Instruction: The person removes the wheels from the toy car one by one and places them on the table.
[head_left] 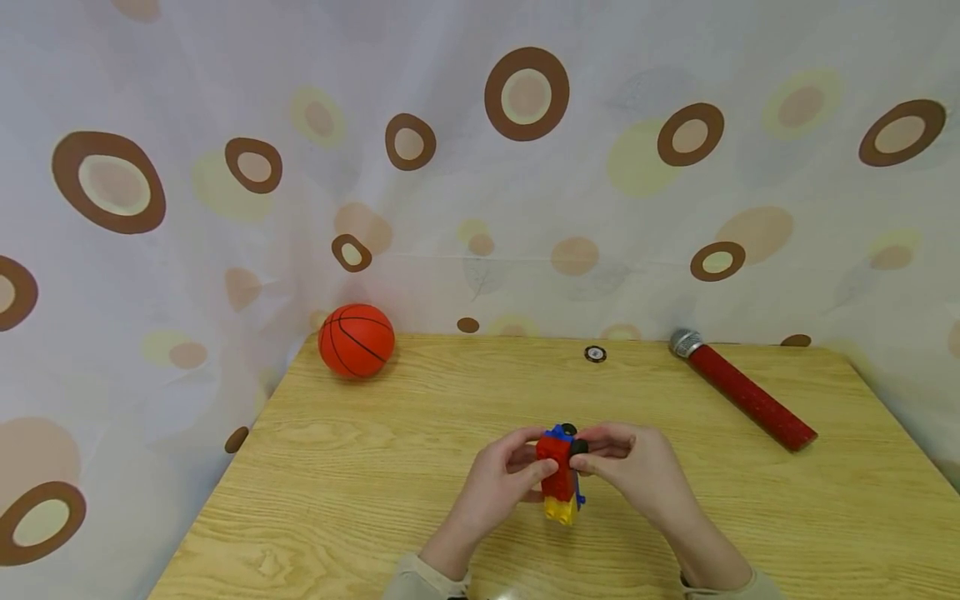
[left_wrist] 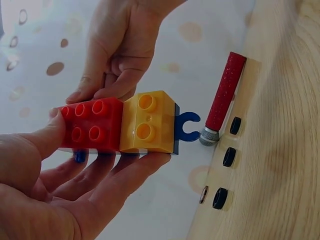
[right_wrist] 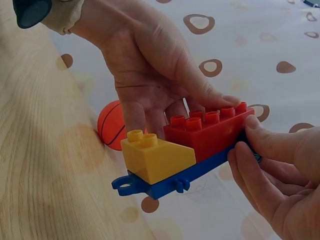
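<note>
My left hand (head_left: 498, 475) grips a toy block car, its thumb on the red brick (head_left: 553, 471) and fingers behind. In the right wrist view, the red brick and a sloped yellow brick (right_wrist: 160, 160) sit on a blue wheel base (right_wrist: 167, 187) with a hook at one end. My right hand (head_left: 633, 462) pinches a black wheel (head_left: 578, 447) at the car's side; whether it is attached is hidden. Another black disc (head_left: 568, 429) shows beyond the red brick. Several black wheels (left_wrist: 220, 198) stand on the table in the left wrist view.
A small basketball (head_left: 356, 341) sits at the table's back left corner. A round chip (head_left: 595, 354) lies near the back edge. To the right is a red-handled microphone (head_left: 742, 392). Patterned cloth (head_left: 450, 67) hangs behind the wooden table (head_left: 337, 500).
</note>
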